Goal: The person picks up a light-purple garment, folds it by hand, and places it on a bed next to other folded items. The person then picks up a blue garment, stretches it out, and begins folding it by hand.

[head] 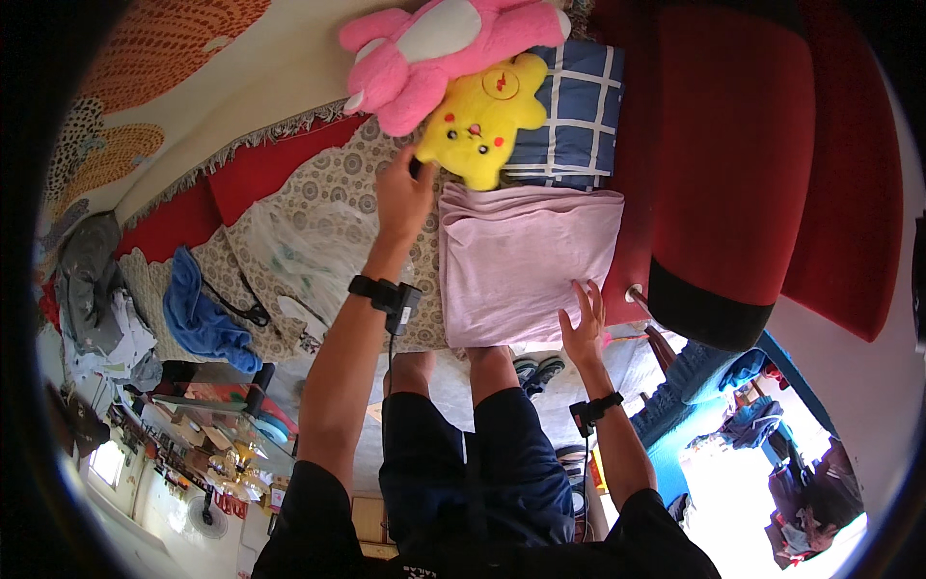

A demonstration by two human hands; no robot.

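My left hand (406,189) is at the ear of a yellow plush toy (474,123); whether its fingers grip the ear cannot be made out. The toy lies face up, partly over a folded blue-and-white checked cloth (579,116). A large pink plush toy (448,43) with a white belly touches it from behind. Nearer to me lies a folded pale pink cloth (528,268), stacked in layers. My right hand (584,322) rests at its near right corner, fingers spread and holding nothing.
A patterned sheet (347,174) covers the bed, with clear plastic (311,239), a blue cloth (199,311) and a dark strap (253,311) on it. The red and black sofa armrest (727,159) stands at the right. Shoes (539,373) lie on the floor below.
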